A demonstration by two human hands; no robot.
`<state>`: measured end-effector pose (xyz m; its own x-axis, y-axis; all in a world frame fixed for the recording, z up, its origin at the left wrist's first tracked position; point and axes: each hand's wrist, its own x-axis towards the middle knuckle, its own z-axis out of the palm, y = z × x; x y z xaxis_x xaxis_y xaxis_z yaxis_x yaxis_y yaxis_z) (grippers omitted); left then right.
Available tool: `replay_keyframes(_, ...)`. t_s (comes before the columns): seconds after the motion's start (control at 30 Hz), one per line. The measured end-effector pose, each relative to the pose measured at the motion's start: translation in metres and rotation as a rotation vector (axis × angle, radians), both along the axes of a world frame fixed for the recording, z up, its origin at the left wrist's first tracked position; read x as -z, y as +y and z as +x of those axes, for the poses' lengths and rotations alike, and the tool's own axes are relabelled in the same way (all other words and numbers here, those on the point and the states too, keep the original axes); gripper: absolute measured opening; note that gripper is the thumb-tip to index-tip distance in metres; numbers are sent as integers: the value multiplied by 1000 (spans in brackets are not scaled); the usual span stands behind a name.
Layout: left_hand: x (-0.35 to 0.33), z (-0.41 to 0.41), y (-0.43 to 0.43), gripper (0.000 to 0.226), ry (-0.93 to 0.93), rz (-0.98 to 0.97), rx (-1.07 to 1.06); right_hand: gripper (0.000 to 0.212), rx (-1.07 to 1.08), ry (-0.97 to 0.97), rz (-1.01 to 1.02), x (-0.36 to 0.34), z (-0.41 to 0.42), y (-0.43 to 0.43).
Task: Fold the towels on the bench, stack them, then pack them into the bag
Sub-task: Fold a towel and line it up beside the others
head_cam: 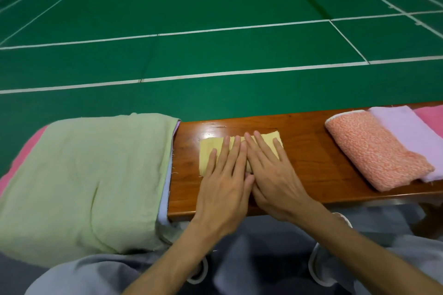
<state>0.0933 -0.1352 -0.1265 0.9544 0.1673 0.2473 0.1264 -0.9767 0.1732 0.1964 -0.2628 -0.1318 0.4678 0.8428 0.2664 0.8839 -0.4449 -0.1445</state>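
Yellow towel [267,139] under left hand [225,187], right hand [273,179], fingers [236,149] straight; bench [306,151] bare beside.

One left hand [223,187], one right hand [273,175], one bench [311,148], seven towels [206,153] (at least)

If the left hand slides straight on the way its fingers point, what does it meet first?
Only bare bench: the left hand lies flat on the yellow towel, fingertips near its far edge. Beyond, the way looks free.
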Motion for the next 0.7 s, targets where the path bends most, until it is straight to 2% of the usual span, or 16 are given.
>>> replay_keyframes(0.23,4,4,13,71,93,56,34,69,10,0,-148,1,6,3)
replay_keyframes(0.5,6,3,12,74,99,-3,2,67,19,43,-185,0,8,6)
replay_keyframes(0.7,12,0,19,79,144,33,-46,68,47,101,-196,3,15,-6)
